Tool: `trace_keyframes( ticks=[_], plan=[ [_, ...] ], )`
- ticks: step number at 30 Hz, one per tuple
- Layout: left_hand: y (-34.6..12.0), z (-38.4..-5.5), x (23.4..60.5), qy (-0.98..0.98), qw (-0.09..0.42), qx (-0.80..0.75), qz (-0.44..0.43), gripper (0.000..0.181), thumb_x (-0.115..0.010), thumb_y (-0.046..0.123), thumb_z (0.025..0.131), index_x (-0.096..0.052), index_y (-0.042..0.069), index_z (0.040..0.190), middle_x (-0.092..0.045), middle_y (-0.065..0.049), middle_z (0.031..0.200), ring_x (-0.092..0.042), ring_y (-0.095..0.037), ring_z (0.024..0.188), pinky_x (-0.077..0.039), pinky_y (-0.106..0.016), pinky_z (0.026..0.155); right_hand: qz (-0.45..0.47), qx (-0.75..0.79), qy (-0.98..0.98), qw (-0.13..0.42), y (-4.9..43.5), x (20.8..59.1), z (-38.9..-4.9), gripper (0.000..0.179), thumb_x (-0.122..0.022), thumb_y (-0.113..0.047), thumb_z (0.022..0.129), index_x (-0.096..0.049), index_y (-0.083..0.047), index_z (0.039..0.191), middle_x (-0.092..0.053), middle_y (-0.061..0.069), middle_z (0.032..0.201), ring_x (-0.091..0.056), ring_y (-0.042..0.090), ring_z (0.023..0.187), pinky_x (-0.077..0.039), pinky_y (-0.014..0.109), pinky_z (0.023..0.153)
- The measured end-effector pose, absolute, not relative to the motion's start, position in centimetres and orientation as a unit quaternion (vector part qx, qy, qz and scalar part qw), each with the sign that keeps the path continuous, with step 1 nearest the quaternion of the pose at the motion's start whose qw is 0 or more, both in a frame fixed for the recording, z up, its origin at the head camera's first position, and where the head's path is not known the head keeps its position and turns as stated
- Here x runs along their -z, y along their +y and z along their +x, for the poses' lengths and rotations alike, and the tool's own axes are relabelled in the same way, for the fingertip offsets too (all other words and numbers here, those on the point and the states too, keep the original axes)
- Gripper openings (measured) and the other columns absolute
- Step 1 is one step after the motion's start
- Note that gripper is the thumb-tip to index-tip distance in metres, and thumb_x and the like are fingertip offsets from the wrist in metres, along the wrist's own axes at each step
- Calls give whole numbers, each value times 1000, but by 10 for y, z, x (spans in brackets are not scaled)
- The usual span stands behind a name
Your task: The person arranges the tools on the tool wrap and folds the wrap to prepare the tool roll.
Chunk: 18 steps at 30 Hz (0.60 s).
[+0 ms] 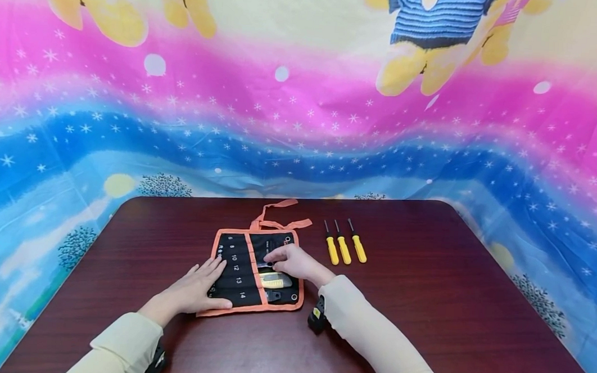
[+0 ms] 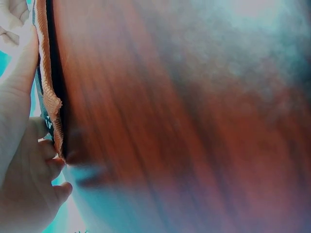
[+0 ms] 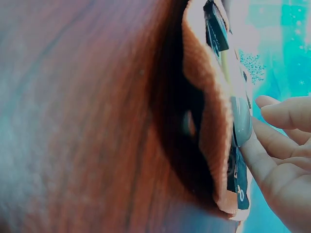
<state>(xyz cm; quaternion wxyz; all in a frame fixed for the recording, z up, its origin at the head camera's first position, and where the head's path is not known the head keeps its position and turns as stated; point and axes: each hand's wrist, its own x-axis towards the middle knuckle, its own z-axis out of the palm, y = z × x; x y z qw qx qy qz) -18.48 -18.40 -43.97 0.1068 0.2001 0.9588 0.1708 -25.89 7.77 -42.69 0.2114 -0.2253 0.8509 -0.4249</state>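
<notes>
A black tool pouch [image 1: 249, 302] with orange trim lies unrolled on the table, white numbers down its left half. Spread flat, my left hand [image 1: 190, 289] rests on the pouch's left edge, thumb along the near edge. Over the right-hand pockets, my right hand [image 1: 296, 263] touches the pouch with loosely bent fingertips. Below these fingers a small metallic piece partly shows; its kind is unclear. A yellow and grey utility knife [image 1: 275, 280] sits in a pocket just nearer, and a black-ended tool [image 1: 273, 296] fills the nearest pocket. In the right wrist view, my right hand [image 3: 286, 155] is beside the knife's grey end [image 3: 242, 121].
Three yellow-handled screwdrivers [image 1: 343, 250] lie side by side right of the pouch, shafts pointing away. Orange ties [image 1: 281, 225] trail from the pouch's far edge. The dark wooden table [image 1: 424, 306] ends at a printed cloth backdrop [image 1: 306, 136].
</notes>
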Motion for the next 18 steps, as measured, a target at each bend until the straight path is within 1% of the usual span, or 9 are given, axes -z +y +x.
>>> trace_keyframes(
  ticks=[7, 12, 18],
  plan=[
    [-184, -185, 440, 959, 107, -167, 200, 101, -58, 65, 76, -26, -2, 143, -21, -23, 147, -16, -36, 135, -13, -55, 105, -225, 428, 848, 217, 77, 427, -259, 29, -56, -3, 90, -64, -9, 117, -61, 3, 116, -53, 18, 110, -45, 37, 89],
    [-184, -185, 439, 959, 106, -165, 203, 100, -58, 65, 76, -26, -1, 143, -21, -22, 147, -15, -36, 135, -13, -54, 106, -221, 443, 841, 220, 79, 429, -259, 30, -55, -3, 91, -62, -8, 120, -61, 5, 117, -54, 18, 109, -47, 35, 85],
    [-183, -185, 439, 959, 102, -166, 203, 99, -59, 64, 76, -26, -2, 143, -21, -23, 147, -15, -36, 135, -13, -55, 105, -218, 461, 831, 224, 84, 426, -259, 30, -55, -5, 91, -60, -7, 121, -60, 6, 117, -58, 18, 102, -49, 33, 81]
  ],
)
